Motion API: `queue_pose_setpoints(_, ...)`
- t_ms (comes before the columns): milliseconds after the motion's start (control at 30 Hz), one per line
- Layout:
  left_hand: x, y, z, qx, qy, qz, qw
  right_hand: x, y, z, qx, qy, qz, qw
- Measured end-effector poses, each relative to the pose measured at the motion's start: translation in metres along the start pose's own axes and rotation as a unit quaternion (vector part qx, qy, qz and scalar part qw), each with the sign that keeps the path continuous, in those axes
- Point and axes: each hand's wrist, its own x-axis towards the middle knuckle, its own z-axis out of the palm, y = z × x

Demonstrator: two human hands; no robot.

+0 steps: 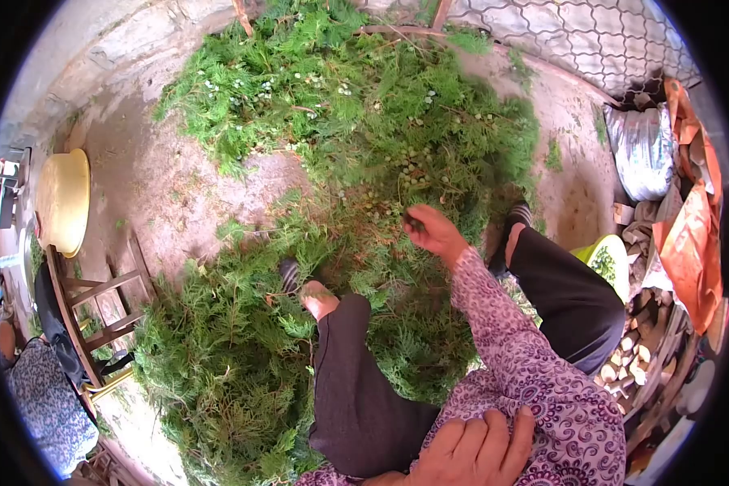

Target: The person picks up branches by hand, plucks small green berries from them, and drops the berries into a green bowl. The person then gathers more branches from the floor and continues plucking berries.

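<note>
Heap of cut green conifer sprays (332, 162) covers most of the bare dirt yard, carrying small pale berries; it spreads under the seated person's dark-trousered legs (356, 389). Yellow basin (63, 198) on a wooden stool at far left; stacked firewood (636, 356) at right. Right hand (436, 233) stretched out into the heap, fingertips pinched on a small dark sprig or berry, hard to tell which at this blur. Left hand (470, 449) rests flat, fingers spread, on the patterned sleeve. Picking appears under way; next move likely needs a firm pluck free.
</note>
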Motion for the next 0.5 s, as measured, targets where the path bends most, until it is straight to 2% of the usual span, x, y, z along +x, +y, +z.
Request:
queue_pose_setpoints(33, 0.0, 0.0, 0.0, 0.0, 0.002, 0.0, 1.0, 0.011, -0.003, 0.008, 0.0, 0.001, 0.0, 1.0)
queue_pose_setpoints(67, 0.0, 0.0, 0.0, 0.0, 0.002, -0.001, 1.0, 0.02, -0.008, 0.023, -0.158, 0.038, -0.027, 0.986)
queue_pose_setpoints(100, 0.0, -0.001, 0.001, 0.002, 0.002, -0.002, 1.0, 0.025, -0.01, 0.031, -0.312, 0.073, -0.055, 0.946)
queue_pose_setpoints(133, 0.001, -0.001, 0.0, 0.004, 0.002, -0.003, 1.0, 0.032, -0.004, 0.028, -0.312, 0.071, -0.055, 0.946)
queue_pose_setpoints(167, 0.001, -0.001, -0.001, 0.005, 0.003, -0.004, 1.0, 0.044, 0.007, 0.019, -0.536, 0.11, -0.147, 0.824)
queue_pose_setpoints(200, 0.002, -0.001, -0.001, 0.003, 0.003, -0.007, 1.0, 0.047, 0.011, 0.019, -0.719, 0.141, -0.229, 0.64)
queue_pose_setpoints(233, 0.002, -0.001, -0.002, 0.002, 0.003, -0.01, 1.0, 0.045, 0.014, 0.014, -0.72, 0.14, -0.229, 0.64)
queue_pose_setpoints(333, 0.002, -0.002, -0.003, -0.002, 0.013, -0.016, 1.0, 0.015, 0.01, 0.017, -0.753, 0.19, -0.048, 0.628)
queue_pose_setpoints(367, 0.002, -0.002, -0.003, -0.004, 0.014, -0.016, 1.0, 0.012, 0.014, 0.007, -0.754, 0.191, -0.047, 0.627)
queue_pose_setpoints(433, 0.001, -0.002, -0.005, -0.004, 0.003, -0.011, 1.0, 0.003, 0.026, -0.019, -0.792, 0.171, -0.038, 0.585)
queue_pose_setpoints(500, -0.001, -0.001, -0.004, -0.008, 0.007, -0.011, 1.0, -0.014, 0.03, -0.031, -0.785, 0.158, -0.064, 0.596)
